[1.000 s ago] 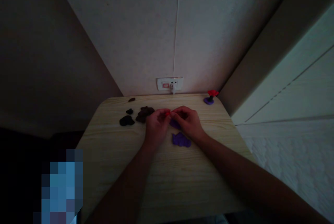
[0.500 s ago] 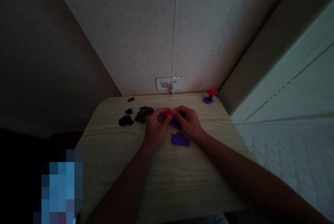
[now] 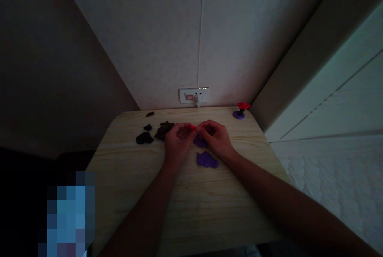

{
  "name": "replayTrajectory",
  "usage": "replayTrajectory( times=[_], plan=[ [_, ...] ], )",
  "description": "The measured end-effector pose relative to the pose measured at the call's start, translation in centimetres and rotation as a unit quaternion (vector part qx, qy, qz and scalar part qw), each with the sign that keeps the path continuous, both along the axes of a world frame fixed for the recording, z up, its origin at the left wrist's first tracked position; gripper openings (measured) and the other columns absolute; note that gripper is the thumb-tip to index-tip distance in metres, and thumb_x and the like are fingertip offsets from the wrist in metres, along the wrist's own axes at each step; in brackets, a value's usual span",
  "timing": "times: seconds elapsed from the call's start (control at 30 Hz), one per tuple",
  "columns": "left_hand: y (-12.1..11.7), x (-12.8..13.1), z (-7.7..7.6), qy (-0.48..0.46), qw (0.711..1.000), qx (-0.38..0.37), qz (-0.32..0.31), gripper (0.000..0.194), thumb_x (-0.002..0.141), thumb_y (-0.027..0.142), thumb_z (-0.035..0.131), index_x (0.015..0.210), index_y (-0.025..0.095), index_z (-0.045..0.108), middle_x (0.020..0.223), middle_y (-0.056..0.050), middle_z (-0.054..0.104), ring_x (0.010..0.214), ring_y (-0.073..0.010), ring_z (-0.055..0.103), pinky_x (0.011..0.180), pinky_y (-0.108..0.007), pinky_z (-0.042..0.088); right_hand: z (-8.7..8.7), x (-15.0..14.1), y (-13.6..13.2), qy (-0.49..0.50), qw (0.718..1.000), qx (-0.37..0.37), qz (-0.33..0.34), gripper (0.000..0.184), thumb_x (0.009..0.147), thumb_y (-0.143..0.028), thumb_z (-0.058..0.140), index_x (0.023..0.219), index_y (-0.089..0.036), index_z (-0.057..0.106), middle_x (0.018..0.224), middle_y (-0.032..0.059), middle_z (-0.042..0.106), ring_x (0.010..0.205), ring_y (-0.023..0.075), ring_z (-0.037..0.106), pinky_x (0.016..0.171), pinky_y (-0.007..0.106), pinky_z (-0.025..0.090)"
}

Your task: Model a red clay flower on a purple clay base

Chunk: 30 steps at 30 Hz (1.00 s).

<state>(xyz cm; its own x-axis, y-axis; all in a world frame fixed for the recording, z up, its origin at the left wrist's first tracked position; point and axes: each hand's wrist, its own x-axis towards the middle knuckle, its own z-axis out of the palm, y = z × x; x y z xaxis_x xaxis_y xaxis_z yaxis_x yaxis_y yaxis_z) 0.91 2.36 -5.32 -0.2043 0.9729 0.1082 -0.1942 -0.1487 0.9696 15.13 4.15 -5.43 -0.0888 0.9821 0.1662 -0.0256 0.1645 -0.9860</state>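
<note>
Between the fingertips of both hands is a small piece of red modelling clay (image 3: 193, 127), mostly covered by the fingers. My left hand (image 3: 178, 139) pinches it from the left, and my right hand (image 3: 215, 137) pinches it from the right. Just below the fingers lies a purple clay piece (image 3: 200, 142), partly hidden. A larger purple clay lump (image 3: 207, 160) rests on the table nearer to me. Beside my left hand sits a pile of dark brown clay (image 3: 163, 130), which the hand partly covers.
On the wooden table (image 3: 131, 185) are black clay lumps (image 3: 144, 138) and a small brown bit (image 3: 150, 113) at left. A clay figure with a red flower-like top (image 3: 243, 106) stands at the back right corner. A wall socket (image 3: 194, 95) with a plug is behind.
Both hands have shifted slightly, the left a little to the left. Less of the red clay shows between the fingertips, and more of the purple piece beneath is visible.
</note>
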Motion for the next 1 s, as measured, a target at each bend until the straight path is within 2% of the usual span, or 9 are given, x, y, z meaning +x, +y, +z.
replayTrajectory(
  times=[0.23, 0.37, 0.63, 0.87, 1.0],
  plan=[
    [-0.09, -0.08, 0.11, -0.01, 1.0, -0.023, -0.01, 0.044, 0.06, 0.03, 0.093, 0.095, 0.012, 0.072, 0.092, -0.011, 0.078, 0.089, -0.0224, 0.075, 0.091, -0.041, 0.06, -0.36, 0.14, 0.12, 0.0, 1.0, -0.005, 0.011, 0.042, 0.071, -0.058, 0.083, 0.079, -0.019, 0.072, 0.071, 0.0036, 0.073, 0.062, 0.0171, 0.066, 0.06, 0.029, 0.054],
    [-0.08, -0.11, 0.09, 0.005, 1.0, -0.016, -0.007, 0.041, 0.062, 0.031, 0.092, 0.095, 0.013, 0.074, 0.093, -0.011, 0.079, 0.088, -0.0231, 0.075, 0.088, -0.04, 0.061, -0.38, 0.1, 0.09, 0.003, 1.0, 0.0, 0.005, 0.04, 0.072, -0.057, 0.083, 0.081, -0.02, 0.072, 0.072, 0.0037, 0.073, 0.063, 0.0172, 0.066, 0.059, 0.028, 0.054],
    [0.09, -0.39, -0.03, 0.022, 1.0, -0.002, 0.009, 0.027, 0.072, 0.032, 0.085, 0.091, 0.016, 0.076, 0.09, -0.008, 0.079, 0.084, -0.0203, 0.075, 0.081, -0.033, 0.06, -0.62, -0.19, -0.31, 0.032, 0.998, 0.023, 0.046, 0.037, 0.077, -0.044, 0.084, 0.106, -0.022, 0.077, 0.1, 0.0072, 0.079, 0.086, 0.0203, 0.074, 0.08, 0.033, 0.061],
    [0.16, -0.58, 0.04, 0.0, 0.999, -0.034, -0.004, 0.025, 0.074, 0.036, 0.083, 0.085, 0.015, 0.074, 0.079, -0.005, 0.077, 0.071, -0.0173, 0.071, 0.071, -0.029, 0.058, -0.75, -0.45, -0.4, 0.026, 0.999, 0.033, 0.035, 0.026, 0.082, -0.039, 0.08, 0.102, -0.022, 0.079, 0.095, 0.0061, 0.076, 0.081, 0.0176, 0.072, 0.075, 0.029, 0.06],
    [0.16, -0.7, -0.07, 0.014, 0.999, -0.028, -0.008, 0.026, 0.076, 0.038, 0.082, 0.085, 0.016, 0.072, 0.079, -0.005, 0.076, 0.072, -0.0178, 0.072, 0.07, -0.029, 0.058, -0.73, -0.5, -0.59, 0.035, 0.999, 0.011, 0.037, 0.033, 0.082, -0.041, 0.08, 0.109, -0.022, 0.076, 0.09, 0.005, 0.078, 0.079, 0.0182, 0.073, 0.075, 0.031, 0.061]
  ],
)
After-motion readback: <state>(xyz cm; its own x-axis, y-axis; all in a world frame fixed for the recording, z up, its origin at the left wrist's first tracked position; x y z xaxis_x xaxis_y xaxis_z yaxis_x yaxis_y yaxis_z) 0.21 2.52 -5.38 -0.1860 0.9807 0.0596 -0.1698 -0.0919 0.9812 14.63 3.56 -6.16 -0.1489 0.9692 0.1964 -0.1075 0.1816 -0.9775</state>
